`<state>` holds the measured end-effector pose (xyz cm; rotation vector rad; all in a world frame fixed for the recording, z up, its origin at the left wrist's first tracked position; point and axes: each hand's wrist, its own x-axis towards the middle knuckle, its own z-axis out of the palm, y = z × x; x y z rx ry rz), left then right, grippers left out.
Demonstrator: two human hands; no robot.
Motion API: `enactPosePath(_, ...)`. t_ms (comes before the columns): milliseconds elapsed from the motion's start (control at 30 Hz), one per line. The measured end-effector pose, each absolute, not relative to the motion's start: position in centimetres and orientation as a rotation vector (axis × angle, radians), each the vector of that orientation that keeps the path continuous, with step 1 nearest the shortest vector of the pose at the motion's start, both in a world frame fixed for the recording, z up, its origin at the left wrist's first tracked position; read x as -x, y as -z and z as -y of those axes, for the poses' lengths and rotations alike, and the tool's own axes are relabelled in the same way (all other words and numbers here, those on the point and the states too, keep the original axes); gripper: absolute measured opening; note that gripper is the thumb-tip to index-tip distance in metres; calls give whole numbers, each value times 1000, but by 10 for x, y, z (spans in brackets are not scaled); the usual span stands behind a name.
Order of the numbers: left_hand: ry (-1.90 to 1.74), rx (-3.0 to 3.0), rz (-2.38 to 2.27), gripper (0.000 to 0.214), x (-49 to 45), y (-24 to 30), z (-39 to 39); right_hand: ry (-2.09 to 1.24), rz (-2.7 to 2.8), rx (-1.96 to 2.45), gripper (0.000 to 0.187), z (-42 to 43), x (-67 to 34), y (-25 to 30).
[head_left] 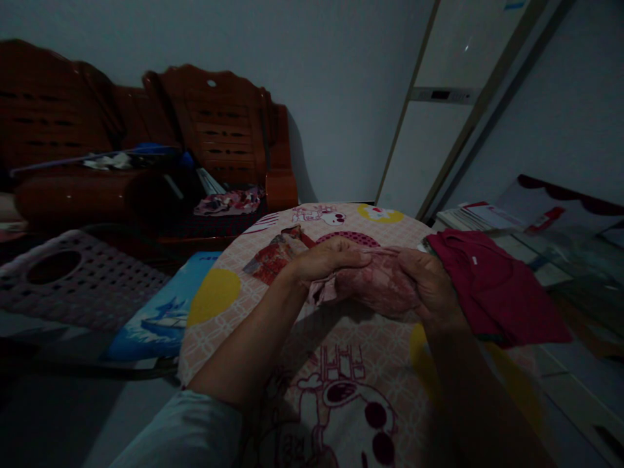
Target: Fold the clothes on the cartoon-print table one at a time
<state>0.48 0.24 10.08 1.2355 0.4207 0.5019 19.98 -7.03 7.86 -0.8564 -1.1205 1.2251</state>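
Between my two hands a bunched piece of thin pink cloth (pixel 375 286) is stretched just above a round table with a cartoon-print cover (pixel 302 338). My left hand (pixel 334 260) pinches its upper left edge, thumb on top. At the other end my right hand (pixel 426 279) grips it with curled fingers. The cloth's exact kind is unclear in the dim light. Behind my left wrist lies a folded red patterned cloth (pixel 277 257). Right of my right hand, a folded magenta garment (pixel 492 279) rests at the table's edge.
A carved wooden sofa (pixel 209 117) with clothes on its seat stands at the back left. Left of the table are a woven pink basket (pixel 97 279) and a blue printed bag (pixel 156 318). A tall white cabinet-like unit (pixel 439 130) stands behind; papers (pixel 487 214) lie at right.
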Motion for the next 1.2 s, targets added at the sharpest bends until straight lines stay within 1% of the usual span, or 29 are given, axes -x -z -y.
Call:
enactPosePath(133, -498, -1208, -411, 23, -5, -99, -4, -1326, 1219, 958, 39, 72, -207, -74)
enactPosePath(233, -502, -1208, -411, 24, -5, -98, -6, -1328, 1321, 1058, 31, 71, -211, -71)
enactPosePath(300, -497, -1202, -415, 24, -5, -99, -8, -1257, 1351, 1071, 24, 69, -213, -71)
enactPosePath(433, -506, -1180, -454, 25, -5, -98, -12, -1110, 1301, 1010, 17, 64, -213, -69)
enactPosePath(600, -548, -1177, -492, 25, -6, -96, -15, -1170, 1186, 835, 29, 62, -203, -71)
enactPosePath(867, -681, -1222, -428, 26, -6, -97, -14, -1100, 1041, 840, 21, 68, -190, -81)
enactPosePath(967, -727, -1229, -433, 30, -7, -95, -17, -1069, 1026, 863, 21, 69, -190, -82)
enactPosePath(1100, -826, -1208, -414, 30, -8, -93, -19, -1106, 1007, 871, 23, 69, -190, -83)
enactPosePath(1200, -819, -1237, -425, 33, -8, -92, -21, -1123, 995, 860, 23, 69, -191, -82)
